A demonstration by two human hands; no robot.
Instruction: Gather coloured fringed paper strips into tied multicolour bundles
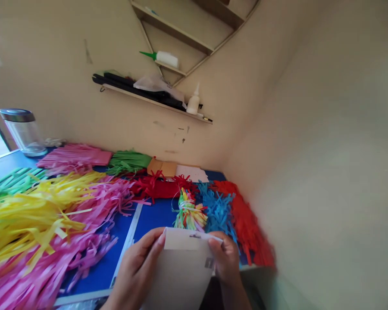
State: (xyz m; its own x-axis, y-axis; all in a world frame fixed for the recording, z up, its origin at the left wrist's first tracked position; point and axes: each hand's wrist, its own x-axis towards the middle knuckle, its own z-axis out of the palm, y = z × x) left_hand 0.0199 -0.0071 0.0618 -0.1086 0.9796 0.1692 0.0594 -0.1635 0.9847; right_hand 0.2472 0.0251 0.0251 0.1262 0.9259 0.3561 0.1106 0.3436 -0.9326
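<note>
Between my two hands is a white packaging bag (183,273) with a folded top flap, a small slot near its upper edge and a dark printed mark at the right. My left hand (142,258) is closed on its left edge, thumb lying along the front. At the upper right corner, my right hand (225,256) pinches the bag between thumb and fingers. Just beyond its top edge lies a multicoloured bundle of tissue tassels (190,213), tied round with a pale string. The lower end of the bag runs out of view.
Fringed paper covers much of the blue table (116,254): yellow (42,211), pink (93,206), green (129,161), blue (216,204) and red (245,224). A lidded jar (24,133) stands back left. The wall shelf (155,102) holds a glue bottle (193,102).
</note>
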